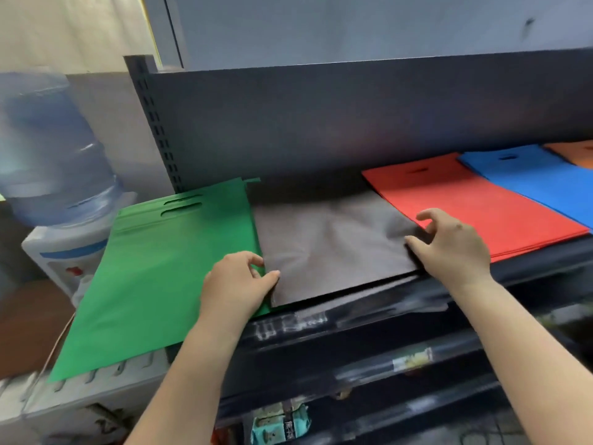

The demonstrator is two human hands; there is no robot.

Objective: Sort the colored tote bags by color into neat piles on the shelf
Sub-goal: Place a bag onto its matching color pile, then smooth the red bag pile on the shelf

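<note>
A grey tote bag [330,245] lies flat on the dark shelf [401,293], between a green pile [167,271] on the left and a red pile [475,203] on the right. My left hand [237,284] pinches the grey bag's front left corner, thumb on top. My right hand [452,242] grips the bag's front right corner beside the red pile. Past the red pile lie a blue pile [539,178] and an orange pile [574,154] at the far right. The green pile sticks out over the shelf's left end.
A water dispenser [61,252] with a blue bottle [48,149] stands left of the shelf, under the overhanging green pile. The shelf's dark back panel [353,120] rises behind the piles. Lower shelves [385,364] with price strips and packaged goods run below.
</note>
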